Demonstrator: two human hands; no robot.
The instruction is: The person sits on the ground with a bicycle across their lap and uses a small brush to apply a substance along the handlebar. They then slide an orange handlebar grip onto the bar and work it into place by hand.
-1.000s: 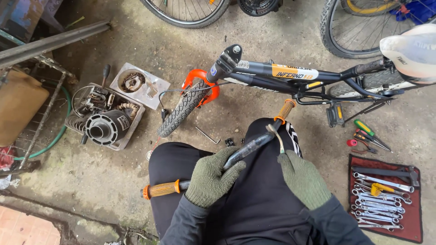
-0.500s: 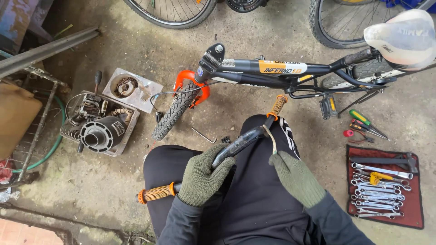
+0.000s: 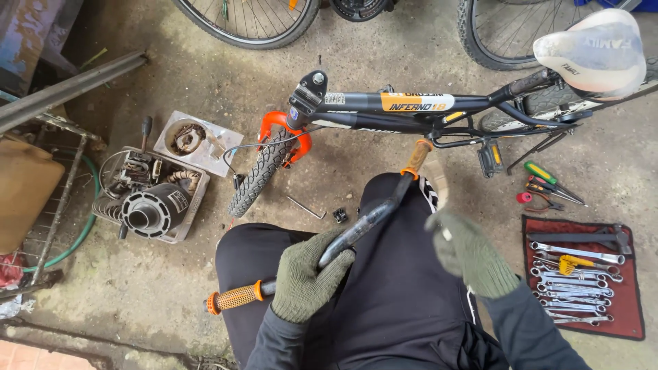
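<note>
A black bicycle handlebar point(image 3: 363, 223) with orange grips point(image 3: 236, 298) lies across my lap. My left hand point(image 3: 305, 281), in a green knit glove, is closed around the bar near its middle. My right hand point(image 3: 469, 253), gloved too and blurred by motion, hovers just right of the bar with its fingers curled on a pale blurred object point(image 3: 436, 183); what kind of object it is cannot be made out. In front of my knees a small black bicycle point(image 3: 411, 106) with an orange fork and a knobbly front wheel point(image 3: 260, 175) lies without its handlebar.
A red tool roll point(image 3: 582, 329) of several spanners lies at my right, pliers and screwdrivers point(image 3: 545, 181) above it. A tray point(image 3: 185, 226) of engine parts sits left. A hex key point(image 3: 305, 205) and small black part point(image 3: 340, 215) lie on the concrete. Two large wheels point(image 3: 247, 20) stand beyond.
My right hand has pulled back to the right, off the handlebar's far end, and now blurs with motion. My left hand keeps its hold on the bar. The view has shifted slightly.
</note>
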